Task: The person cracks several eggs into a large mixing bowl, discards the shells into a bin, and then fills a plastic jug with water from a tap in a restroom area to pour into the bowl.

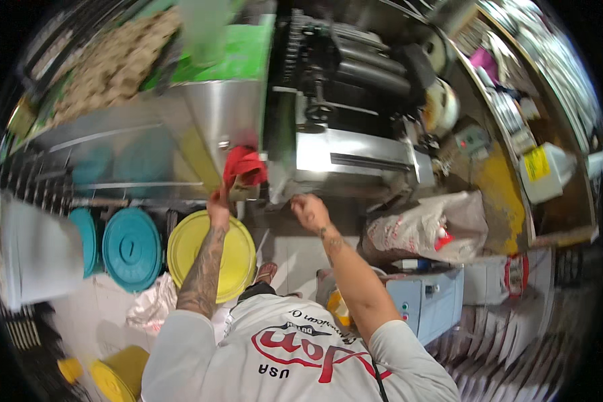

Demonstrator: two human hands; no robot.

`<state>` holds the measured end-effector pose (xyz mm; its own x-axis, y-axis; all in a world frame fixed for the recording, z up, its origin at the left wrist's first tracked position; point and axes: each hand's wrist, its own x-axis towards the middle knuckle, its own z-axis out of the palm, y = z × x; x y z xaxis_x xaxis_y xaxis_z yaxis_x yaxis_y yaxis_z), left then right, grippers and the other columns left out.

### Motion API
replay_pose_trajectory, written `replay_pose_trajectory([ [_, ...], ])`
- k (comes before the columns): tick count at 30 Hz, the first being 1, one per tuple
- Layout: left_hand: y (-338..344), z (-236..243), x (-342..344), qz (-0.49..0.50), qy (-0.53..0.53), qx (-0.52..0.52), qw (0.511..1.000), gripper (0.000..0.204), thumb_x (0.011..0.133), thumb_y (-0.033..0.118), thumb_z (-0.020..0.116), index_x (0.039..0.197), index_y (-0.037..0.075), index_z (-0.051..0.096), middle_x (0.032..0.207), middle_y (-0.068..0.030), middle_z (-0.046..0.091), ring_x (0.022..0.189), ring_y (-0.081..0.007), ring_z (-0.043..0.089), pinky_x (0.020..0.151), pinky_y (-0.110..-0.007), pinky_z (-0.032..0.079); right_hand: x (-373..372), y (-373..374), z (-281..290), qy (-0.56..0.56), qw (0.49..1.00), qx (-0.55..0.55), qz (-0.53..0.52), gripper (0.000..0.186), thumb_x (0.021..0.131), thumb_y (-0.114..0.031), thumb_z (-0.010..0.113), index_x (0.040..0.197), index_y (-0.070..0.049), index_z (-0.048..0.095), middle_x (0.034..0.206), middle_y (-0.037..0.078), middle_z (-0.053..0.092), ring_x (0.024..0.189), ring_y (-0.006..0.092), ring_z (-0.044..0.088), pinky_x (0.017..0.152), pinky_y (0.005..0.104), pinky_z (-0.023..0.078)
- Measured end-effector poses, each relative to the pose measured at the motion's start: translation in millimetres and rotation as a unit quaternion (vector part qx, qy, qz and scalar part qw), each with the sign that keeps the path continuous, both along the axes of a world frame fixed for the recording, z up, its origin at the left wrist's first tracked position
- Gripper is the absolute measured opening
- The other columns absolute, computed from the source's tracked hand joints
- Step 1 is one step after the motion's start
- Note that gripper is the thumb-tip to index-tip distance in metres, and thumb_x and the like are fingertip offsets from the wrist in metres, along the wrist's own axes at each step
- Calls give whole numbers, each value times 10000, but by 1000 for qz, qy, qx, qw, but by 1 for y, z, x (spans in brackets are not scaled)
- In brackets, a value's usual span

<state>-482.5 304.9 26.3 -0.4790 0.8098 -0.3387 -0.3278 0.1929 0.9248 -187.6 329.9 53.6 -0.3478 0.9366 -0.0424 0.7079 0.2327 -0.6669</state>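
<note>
My left hand (219,206) reaches forward to the steel counter's corner, its fingers closed at the lower left edge of a red cloth (244,166). The cloth is bunched and slightly blurred against the counter front, below a small round knob (224,143). My right hand (310,211) hovers before the front edge of a metal roller machine (355,151), fingers curled in, with nothing visible in them. Between the two hands lies the gap separating counter and machine.
Below my left forearm stands a bin with a yellow lid (242,268), beside one with a teal lid (130,248). An open sack (422,231) leans at the right. Behind it is a wooden shelf with a white jug (546,174). A grey box with buttons (435,295) sits by my right elbow.
</note>
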Motion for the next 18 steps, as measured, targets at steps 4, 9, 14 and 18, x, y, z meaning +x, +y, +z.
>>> replay_pose_trajectory([
  [4,-43,-89,41,-220,-2,-137,966,277,943,391,654,1009,123,677,901,33,616,715,-100,535,567,-302,452,111,-114,-67,105,971,-212,-17,367,904,-257,652,1184,-21,679,1019,167,733,913,249,706,824,374,547],
  [9,-47,-88,129,-448,88,-156,876,346,911,314,712,1195,126,654,1005,15,627,877,-132,589,629,-307,478,250,-172,17,125,951,-203,-195,448,937,-277,659,1287,0,617,1107,133,710,1008,183,661,900,333,518],
  [14,59,33,292,-571,28,-19,820,455,975,399,654,1311,102,573,1224,-10,584,1057,-117,541,824,-315,475,343,-155,214,212,927,61,-303,422,983,-158,645,1354,17,545,1231,66,639,1131,143,592,1006,308,470],
  [18,112,160,459,-586,-125,114,792,464,1036,463,518,1337,111,545,1326,-8,534,1263,-152,475,1044,-428,410,349,-118,405,118,880,250,-387,388,955,-118,659,1321,-23,568,1121,9,641,1053,96,591,937,272,492],
])
